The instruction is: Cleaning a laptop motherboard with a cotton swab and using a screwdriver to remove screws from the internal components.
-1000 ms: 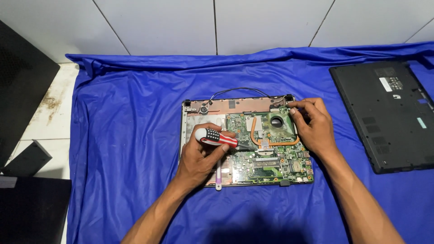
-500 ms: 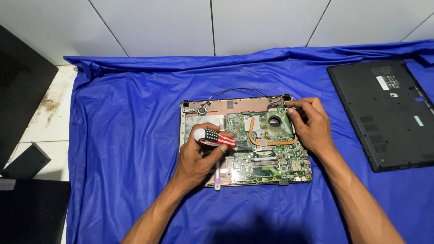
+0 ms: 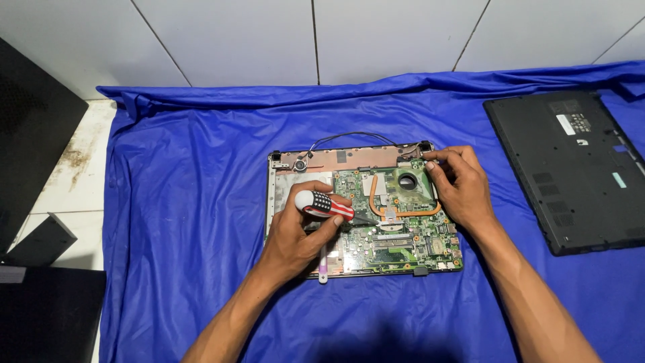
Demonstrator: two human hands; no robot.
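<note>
An opened laptop base point(image 3: 349, 158) lies on a blue cloth, its green motherboard point(image 3: 403, 238) exposed with a copper heat pipe and a fan. My left hand point(image 3: 295, 235) grips a screwdriver point(image 3: 326, 204) with a red, black and white handle, its tip down on the board near the heat pipe. My right hand point(image 3: 460, 188) rests on the board's upper right corner, fingertips by the fan and the thin cables there. A small pale tool point(image 3: 323, 265) lies under my left hand at the base's front edge.
A black laptop bottom cover point(image 3: 571, 168) lies at the right on the blue cloth point(image 3: 188, 202). Dark panels point(image 3: 33, 141) stand at the left and lower left on a white tiled floor. A white tiled wall runs behind.
Almost nothing differs. Both hands keep their places on the laptop, with only a slight shift of the view.
</note>
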